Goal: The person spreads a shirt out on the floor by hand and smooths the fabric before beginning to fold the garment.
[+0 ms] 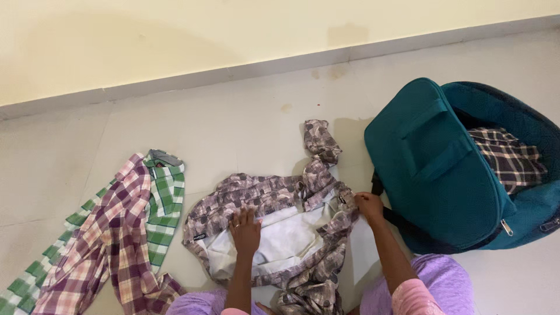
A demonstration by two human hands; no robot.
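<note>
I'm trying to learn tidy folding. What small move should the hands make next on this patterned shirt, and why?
Probably draw the right hand inward, folding the shirt edge it pinches over the pale lining, while the left hand lies flat there, pinning the rumpled cloth.

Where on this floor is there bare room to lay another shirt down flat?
Widest: bare floor between the wall and the clothes. A narrower strip runs between the checked shirts and the patterned shirt. It is crowded between the right hand and the teal bag; the left hand presses the patterned shirt.

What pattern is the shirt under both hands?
A grey-mauve blotchy print shirt, with a white inside showing; clearest in the head view.
</note>
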